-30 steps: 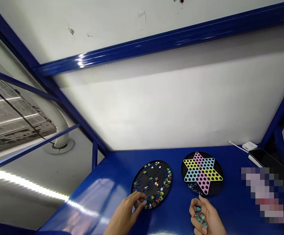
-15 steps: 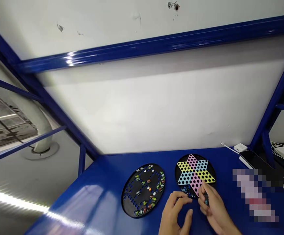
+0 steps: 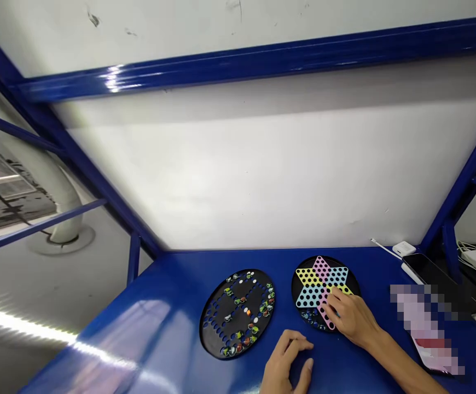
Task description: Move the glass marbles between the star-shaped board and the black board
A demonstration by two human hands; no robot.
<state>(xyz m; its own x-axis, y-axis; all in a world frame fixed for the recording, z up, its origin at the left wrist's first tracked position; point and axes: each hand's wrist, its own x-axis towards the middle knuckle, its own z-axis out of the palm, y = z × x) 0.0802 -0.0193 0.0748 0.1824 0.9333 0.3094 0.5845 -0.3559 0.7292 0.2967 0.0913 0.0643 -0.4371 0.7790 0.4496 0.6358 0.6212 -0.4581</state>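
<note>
- Right hand (image 3: pixel 350 316) lies on the star board (image 3: pixel 324 291), fingers curled over its near-right part; fingertips down on the pink and yellow points. Cannot tell if it pinches a marble, the grip is hidden under the fingers.
- Star board: round black disc with a star of pink, yellow and blue holes, flat on the blue desk (image 3: pixel 172 317). A few marbles (image 3: pixel 309 317) sit along its near rim, just left of the right fingers.
- Left hand (image 3: pixel 287 364) rests on the desk, near and to the left of the right hand, apart from it. Fingers loosely bent, thumb out, holding nothing that shows.
- Black board (image 3: pixel 238 312), round with blue holes, lies left of and beyond the left hand, not touched. Scattered marbles in it, mostly on its right and near sides.
- Both boards side by side, close but not touching.
- Right of the right hand: a phone (image 3: pixel 435 273) with a white charger (image 3: pixel 403 248) and cable beyond it, well apart from the hand. A blurred patch covers something near the phone.
- Blue frame bars and a white wall behind the desk.
</note>
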